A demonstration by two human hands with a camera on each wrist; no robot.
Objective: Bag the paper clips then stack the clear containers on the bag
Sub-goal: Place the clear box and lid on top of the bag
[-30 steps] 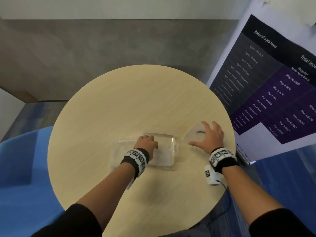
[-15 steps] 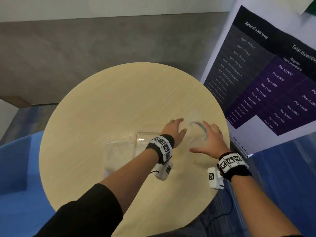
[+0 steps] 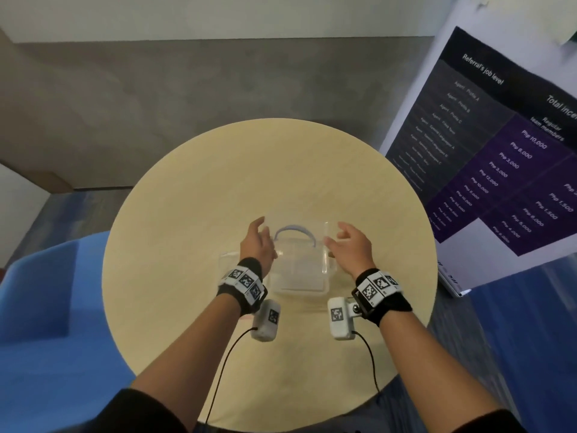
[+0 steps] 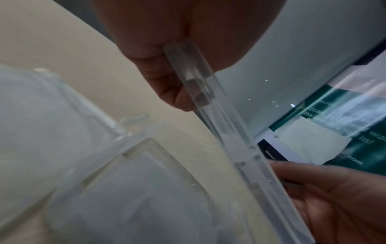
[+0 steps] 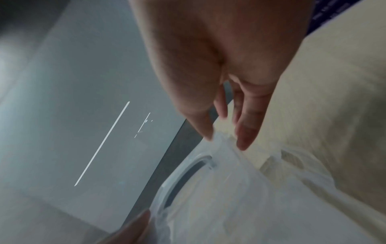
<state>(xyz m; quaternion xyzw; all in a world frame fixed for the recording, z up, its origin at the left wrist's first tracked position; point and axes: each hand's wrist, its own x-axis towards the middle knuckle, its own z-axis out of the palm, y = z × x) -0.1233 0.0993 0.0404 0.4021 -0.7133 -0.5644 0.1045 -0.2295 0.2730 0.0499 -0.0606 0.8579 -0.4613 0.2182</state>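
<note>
I hold a clear container (image 3: 301, 245) with a blue handle (image 3: 295, 231) between both hands, just above the table. My left hand (image 3: 261, 234) grips its left side; in the left wrist view the thumb and fingers (image 4: 158, 69) pinch its rim (image 4: 211, 105). My right hand (image 3: 338, 238) holds the right side, its fingertips (image 5: 243, 138) on the clear wall (image 5: 208, 194). Beneath it a second clear container (image 3: 299, 281) rests on the transparent bag (image 3: 229, 260). I cannot make out any paper clips.
The round wooden table (image 3: 281, 170) carries only these things. A large printed poster (image 3: 499, 157) stands close on the right. A blue seat (image 3: 46, 307) is at the left, below the table's edge.
My left hand left the container on the bag and joined the right hand on the handled container. Both hands carried it from the table's right side to the centre, over the other container.
</note>
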